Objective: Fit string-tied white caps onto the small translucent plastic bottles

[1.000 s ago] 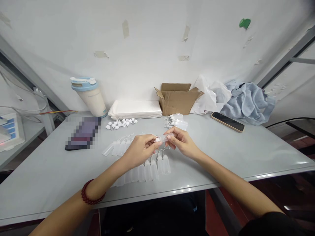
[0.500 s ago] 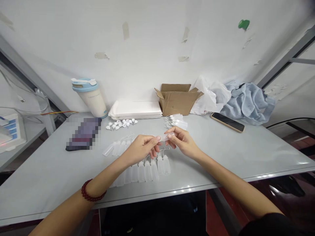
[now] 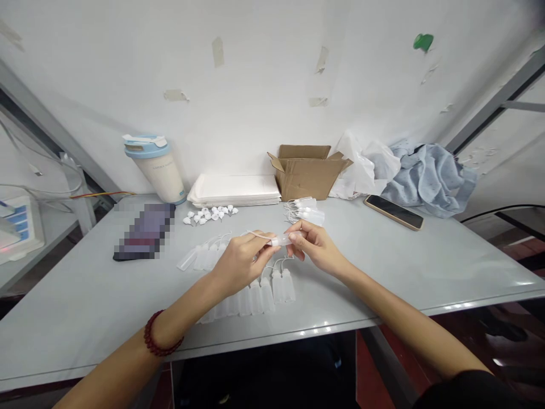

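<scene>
A small translucent plastic bottle (image 3: pixel 283 240) lies sideways between my hands, a thin white tube running from its capped end. My right hand (image 3: pixel 314 243) grips the body with thumb and fingers. On the cap end, my left hand (image 3: pixel 242 258) closes its thumb and fingers. Below my hands a row of similar bottles (image 3: pixel 256 298) rests on the table, their tubes pointing away from me; my left forearm hides part of it. Further bottles (image 3: pixel 204 258) lie left of my left hand. Behind my right hand is another small pile of bottles (image 3: pixel 313 216) with tubes.
Small white pointed caps (image 3: pixel 210 215) lie before a stack of white sheets (image 3: pixel 238 190). A cardboard box (image 3: pixel 310 179), a plastic bag (image 3: pixel 361 167), blue cloth (image 3: pixel 430 179) and a phone (image 3: pixel 394 212) are at right. A tumbler (image 3: pixel 157 170) and a blurred dark item (image 3: pixel 145 233) are at left.
My left hand has turned over, and its fingers have shifted around the cap end, bringing cap and tube into sight. My right hand has kept its hold on the bottle.
</scene>
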Demonstrator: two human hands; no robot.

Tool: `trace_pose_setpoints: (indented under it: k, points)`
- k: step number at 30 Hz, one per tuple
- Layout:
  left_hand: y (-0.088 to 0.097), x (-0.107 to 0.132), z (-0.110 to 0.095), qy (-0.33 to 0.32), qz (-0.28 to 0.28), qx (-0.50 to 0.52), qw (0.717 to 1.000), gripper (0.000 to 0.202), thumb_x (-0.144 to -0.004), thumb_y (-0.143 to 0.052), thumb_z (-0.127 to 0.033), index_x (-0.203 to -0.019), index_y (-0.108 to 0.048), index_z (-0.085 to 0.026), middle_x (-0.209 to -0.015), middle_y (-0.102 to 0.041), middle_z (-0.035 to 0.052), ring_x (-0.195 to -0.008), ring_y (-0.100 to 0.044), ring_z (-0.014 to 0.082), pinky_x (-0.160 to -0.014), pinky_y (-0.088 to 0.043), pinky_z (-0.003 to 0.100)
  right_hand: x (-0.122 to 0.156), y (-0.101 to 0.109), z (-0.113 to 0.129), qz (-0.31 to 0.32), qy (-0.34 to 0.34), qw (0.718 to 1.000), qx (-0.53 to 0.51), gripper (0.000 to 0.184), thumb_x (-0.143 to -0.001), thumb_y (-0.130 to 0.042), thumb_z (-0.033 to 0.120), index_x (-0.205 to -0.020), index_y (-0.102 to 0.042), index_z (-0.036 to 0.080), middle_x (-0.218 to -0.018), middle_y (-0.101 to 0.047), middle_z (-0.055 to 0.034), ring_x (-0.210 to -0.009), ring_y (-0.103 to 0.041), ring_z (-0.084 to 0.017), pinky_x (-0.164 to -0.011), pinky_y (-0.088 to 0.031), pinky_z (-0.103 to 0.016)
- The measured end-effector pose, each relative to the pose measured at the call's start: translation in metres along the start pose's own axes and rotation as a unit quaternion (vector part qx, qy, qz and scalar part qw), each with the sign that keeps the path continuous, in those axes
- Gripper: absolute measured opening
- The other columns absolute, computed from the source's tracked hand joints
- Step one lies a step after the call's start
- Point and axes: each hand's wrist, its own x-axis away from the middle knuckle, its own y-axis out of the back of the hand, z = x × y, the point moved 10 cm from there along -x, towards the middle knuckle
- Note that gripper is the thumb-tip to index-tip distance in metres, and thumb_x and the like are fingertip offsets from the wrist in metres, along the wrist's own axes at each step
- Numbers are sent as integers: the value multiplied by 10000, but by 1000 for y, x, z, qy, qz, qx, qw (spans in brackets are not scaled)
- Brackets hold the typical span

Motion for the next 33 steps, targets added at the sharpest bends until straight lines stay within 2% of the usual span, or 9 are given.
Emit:
trace_pose_setpoints:
  k: [3, 6, 13, 16, 20, 23, 25, 29, 33]
  points:
    - [-11, 0, 18, 126, 79, 82, 985, 248, -893, -540, -325, -767, -663, -149, -712, -679, 29, -569, -594, 122, -562, -471, 227, 0, 0, -2, -6, -2, 1000, -1, 341, -831, -594, 507, -860, -525, 175, -607, -612, 11, -457, -456, -77, -475, -366, -233]
    - [-23, 7, 30, 245, 142, 179, 942, 336, -901, -510, -386, -709, -648, -147, -682, -663, 20, -557, -612, 116, -522, -471, 203, 1, -2, 0, -7, 6, 1000, 9, 312, -848, -579, 486, -886, -540, 179, -625, -614, 8, -466, -462, -80, -475, -380, -233]
    - [-36, 17, 44, 353, 164, 288, 875, 435, -895, -501, -447, -608, -598, -134, -566, -605, 7, -475, -580, 106, -514, -480, 218, 7, 1, 27, -47, 146, 966, 207, 202, -855, -598, 353, -949, -627, 176, -857, -664, -60, -727, -596, -143, -593, -471, -250]
    - [-32, 13, 41, 312, 160, 236, 906, 412, -906, -493, -418, -611, -574, -143, -560, -590, -1, -490, -575, 108, -515, -463, 220, 10, -4, 32, -44, 177, 946, 269, 217, -900, -527, 327, -977, -638, 158, -833, -679, -70, -678, -592, -143, -594, -465, -262]
    - [-16, 0, 16, 111, 107, 35, 987, 394, -951, -433, -324, -606, -529, -159, -546, -553, -4, -518, -544, 116, -528, -415, 235, 8, -4, 27, -35, 139, 955, 259, 315, -929, -458, 392, -909, -646, 139, -754, -653, -55, -629, -551, -132, -563, -417, -255]
    - [-10, 3, -5, -43, 47, -85, 994, 341, -969, -407, -300, -709, -565, -147, -630, -602, 37, -564, -556, 143, -525, -408, 257, 4, -3, 18, -19, 87, 974, 208, 378, -923, -446, 461, -847, -633, 141, -638, -566, -10, -541, -452, -103, -515, -357, -244]
    - [-10, 6, -11, -92, 26, -121, 988, 305, -972, -407, -287, -771, -580, -136, -682, -627, 63, -599, -574, 159, -526, -416, 265, 3, -2, 13, -15, 62, 982, 177, 396, -913, -453, 491, -830, -626, 145, -591, -508, 12, -511, -401, -94, -496, -328, -242]
    - [-8, 1, -4, -42, 37, -64, 996, 268, -953, -452, -279, -754, -577, -150, -685, -620, 38, -601, -559, 138, -567, -439, 255, 3, 0, 12, -28, 56, 985, 164, 394, -902, -468, 508, -849, -627, 151, -590, -497, 15, -513, -397, -96, -492, -321, -243]
    - [-19, 0, 12, 96, 142, 47, 984, 380, -964, -396, -301, -649, -553, -157, -651, -603, 4, -576, -562, 113, -585, -441, 235, 6, -2, 22, -37, 104, 973, 202, 333, -914, -471, 446, -887, -632, 156, -678, -588, -22, -576, -493, -115, -523, -375, -246]
